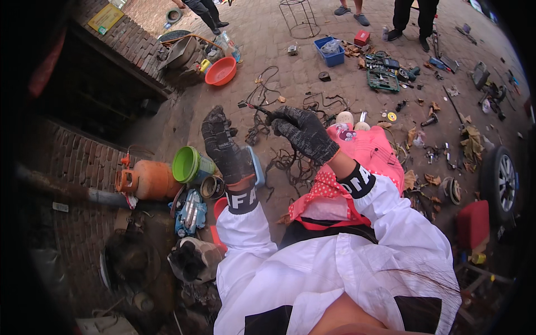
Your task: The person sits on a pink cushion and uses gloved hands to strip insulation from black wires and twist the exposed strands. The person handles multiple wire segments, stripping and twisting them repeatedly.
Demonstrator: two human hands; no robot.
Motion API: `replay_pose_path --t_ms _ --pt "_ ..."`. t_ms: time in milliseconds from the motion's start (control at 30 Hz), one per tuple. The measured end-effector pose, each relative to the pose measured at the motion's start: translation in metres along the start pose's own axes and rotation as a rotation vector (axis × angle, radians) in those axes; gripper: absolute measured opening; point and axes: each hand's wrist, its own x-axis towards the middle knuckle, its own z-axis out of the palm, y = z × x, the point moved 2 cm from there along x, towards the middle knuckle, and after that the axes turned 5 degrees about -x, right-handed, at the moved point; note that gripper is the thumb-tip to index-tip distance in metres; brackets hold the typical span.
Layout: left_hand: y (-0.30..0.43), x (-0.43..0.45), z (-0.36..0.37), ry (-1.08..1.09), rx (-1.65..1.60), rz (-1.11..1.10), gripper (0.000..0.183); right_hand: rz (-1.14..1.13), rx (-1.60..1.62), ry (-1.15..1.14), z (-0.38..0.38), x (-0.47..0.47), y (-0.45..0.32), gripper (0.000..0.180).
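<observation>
My right hand [299, 132], in a dark grey knit glove, pinches a short piece of wiring harness [261, 109]. Its free end points left and bears a small connector [242, 104], with a bit of red wire behind it. To the left, apart from the connector, my left hand [222, 144] is raised in a matching glove. Its fingers are bent, and the palm side is partly hidden; nothing shows in it. Below both hands, a tangle of black cables [293, 167] lies on the brick paving. More thin cable [264, 90] is looped on the ground beyond them.
An orange gas cylinder [155, 180], a green bucket [186, 164] and a blue container [256, 165] stand left. An orange basin [221, 71] and blue crate [331, 52] are farther off. Right are a green tool case [382, 75], scattered parts and a wheel [500, 184]. Several people stand beyond.
</observation>
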Motion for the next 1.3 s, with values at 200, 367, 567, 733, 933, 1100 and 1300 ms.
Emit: replay_pose_path --t_ms 200,367,567,733,933,1100,1300 --pt "0.035 -0.009 0.014 -0.353 0.508 0.578 0.029 -0.067 -0.088 -0.165 -0.026 -0.01 -0.026 0.02" --pt "0.052 -0.013 0.025 -0.535 0.497 0.648 0.027 0.106 0.102 -0.214 -0.047 -0.023 -0.057 0.023" --pt "0.065 -0.024 0.046 -0.524 0.505 0.702 0.019 0.199 0.316 -0.137 -0.065 -0.036 -0.076 0.025" --pt "0.053 -0.036 0.06 -0.54 -0.001 0.107 0.014 -0.193 0.016 -0.076 -0.076 -0.042 -0.071 0.017" --pt "0.046 -0.041 0.071 -0.714 -0.639 -0.512 0.025 -0.688 -0.514 0.162 -0.075 -0.035 -0.073 0.016" --pt "0.05 -0.04 0.072 -0.654 -0.507 -0.345 0.026 0.105 0.358 0.056 -0.073 -0.042 -0.073 0.014" --pt "0.05 -0.066 0.073 -0.686 -0.377 -0.25 0.017 -0.459 -0.352 0.352 -0.077 -0.061 -0.067 0.017"
